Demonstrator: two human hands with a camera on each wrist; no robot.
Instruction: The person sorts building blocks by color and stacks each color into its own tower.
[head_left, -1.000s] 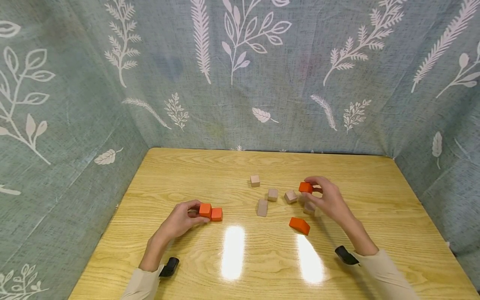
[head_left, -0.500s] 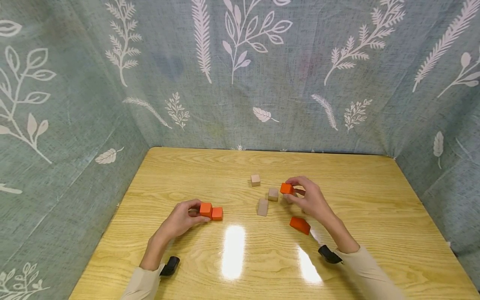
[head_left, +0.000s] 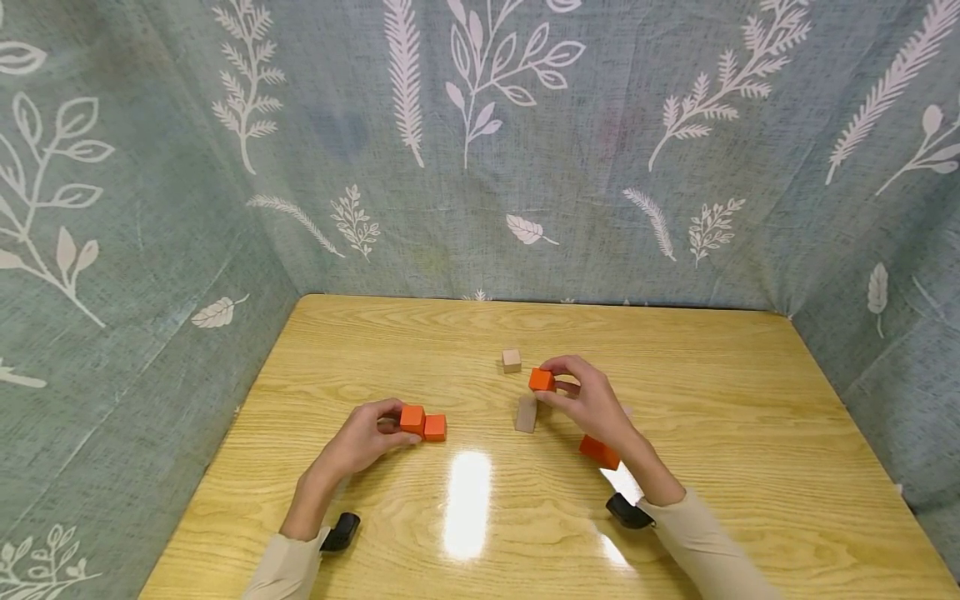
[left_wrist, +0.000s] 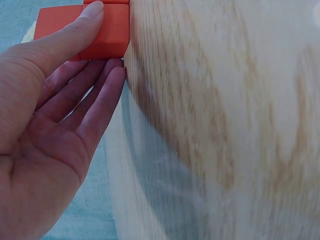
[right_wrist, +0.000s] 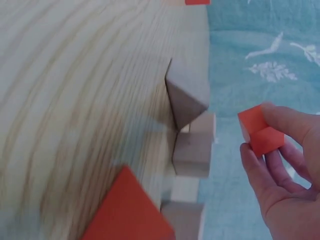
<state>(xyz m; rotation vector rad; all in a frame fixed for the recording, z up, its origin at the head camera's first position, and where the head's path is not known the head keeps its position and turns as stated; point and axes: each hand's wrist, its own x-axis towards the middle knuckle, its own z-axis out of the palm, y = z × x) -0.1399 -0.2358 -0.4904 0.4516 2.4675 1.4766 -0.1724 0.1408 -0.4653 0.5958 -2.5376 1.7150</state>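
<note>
My left hand pinches an orange cube at the left of the table. In the left wrist view the thumb lies across two stacked cubes, an upper orange cube and a lower one. Touching this stack on its right is another orange cube. Over the table's middle, my right hand grips an orange cube between thumb and fingers, raised off the surface. A flat plain wooden block lies just below it, and a small wooden cube sits farther back.
An orange block with a slanted end lies partly behind the right forearm. Several plain blocks, such as this wooden block, show in the right wrist view but are mostly hidden from the head. Patterned cloth walls the wooden table.
My right hand has carried its orange cube leftward over the plain wooden blocks, toward the middle. My left hand has stayed on its cubes.
</note>
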